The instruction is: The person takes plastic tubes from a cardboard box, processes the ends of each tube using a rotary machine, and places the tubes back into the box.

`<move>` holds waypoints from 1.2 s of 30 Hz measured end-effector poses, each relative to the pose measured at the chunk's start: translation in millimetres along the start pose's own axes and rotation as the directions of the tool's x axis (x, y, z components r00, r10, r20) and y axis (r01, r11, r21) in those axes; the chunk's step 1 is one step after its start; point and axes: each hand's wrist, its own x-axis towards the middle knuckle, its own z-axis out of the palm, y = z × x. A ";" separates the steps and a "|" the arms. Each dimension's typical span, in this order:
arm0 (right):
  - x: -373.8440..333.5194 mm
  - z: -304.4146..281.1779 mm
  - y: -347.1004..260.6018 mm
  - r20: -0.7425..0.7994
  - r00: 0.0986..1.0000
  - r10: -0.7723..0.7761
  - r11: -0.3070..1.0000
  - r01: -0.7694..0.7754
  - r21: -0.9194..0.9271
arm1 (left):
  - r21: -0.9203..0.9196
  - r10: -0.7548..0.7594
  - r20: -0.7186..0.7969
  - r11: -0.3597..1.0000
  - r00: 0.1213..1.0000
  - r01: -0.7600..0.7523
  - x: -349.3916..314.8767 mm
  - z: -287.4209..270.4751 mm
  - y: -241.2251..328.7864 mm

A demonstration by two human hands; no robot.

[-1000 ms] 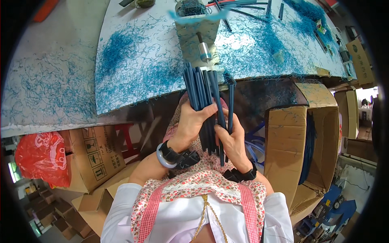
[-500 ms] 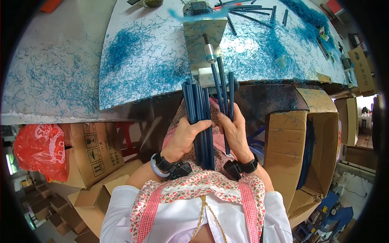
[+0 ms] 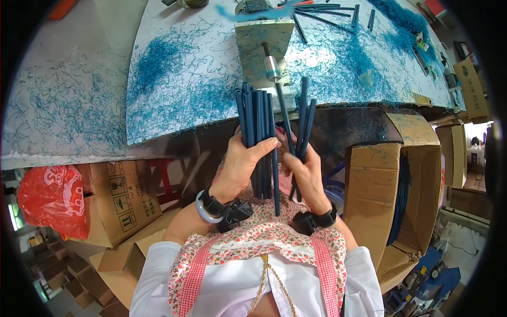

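A bundle of dark blue plastic tubes (image 3: 257, 138) is held upright in the left hand (image 3: 240, 166), just left of the right hand (image 3: 305, 171), in which three further dark blue tubes (image 3: 302, 127) are gripped. Both hands are placed before the near edge of the white worktable strewn with blue shavings (image 3: 174, 84). On the table, behind the tubes, a metal block with a protruding steel rod (image 3: 266, 50) is set. To the right, an open brown cardboard box (image 3: 372, 195) is found; to the left, under the table, a red plastic bag (image 3: 50, 198) is placed beside a printed brown cardboard carton (image 3: 124, 198).
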 end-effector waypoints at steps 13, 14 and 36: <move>3.5 3.0 5.8 -0.071 0.993 -0.091 0.994 0.095 0.053 | -0.151 -0.213 0.047 0.964 0.976 0.217 -14.4 7.1 -19.8; 1.3 3.7 2.7 -0.082 0.993 -0.086 0.989 0.095 0.114 | -0.143 -0.216 0.045 0.965 0.975 0.221 -17.5 7.8 -20.8; -32.2 8.2 -4.1 -0.030 1.000 0.000 0.995 0.003 0.095 | -0.127 -0.006 0.031 0.992 1.000 0.010 4.4 17.0 -8.4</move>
